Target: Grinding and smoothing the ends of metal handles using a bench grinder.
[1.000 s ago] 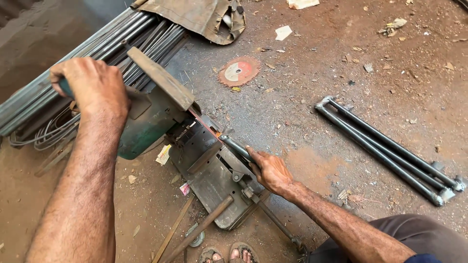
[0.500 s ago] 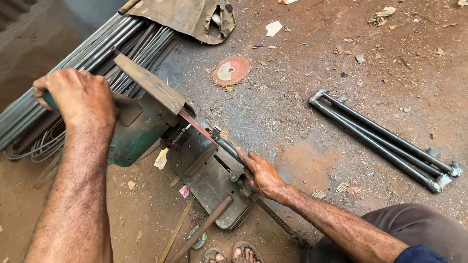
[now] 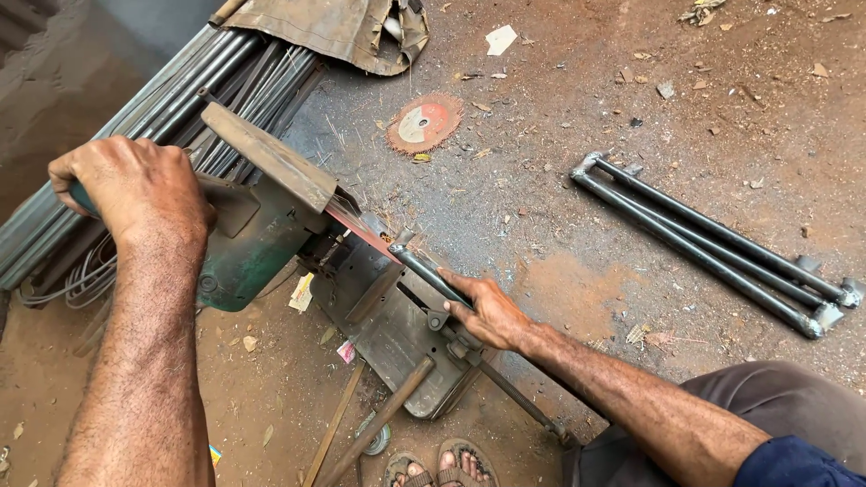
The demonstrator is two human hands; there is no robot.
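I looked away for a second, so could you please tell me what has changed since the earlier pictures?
Very little moved. The left hand keeps its grip on the handle of the green chop saw, and the right hand keeps holding the dark metal rod on the saw's base. The view shifted slightly. The worn cutting disc and welded tube frame lie on the ground as before.

A worn disc (image 3: 424,123) lies top centre; welded tubes (image 3: 713,243) right; rod bundle (image 3: 135,135) upper left.

Open dirt floor (image 3: 559,180) right of chop saw (image 3: 262,225), pipe bundle (image 3: 180,90) crowding left, welded tubes (image 3: 713,243) far right
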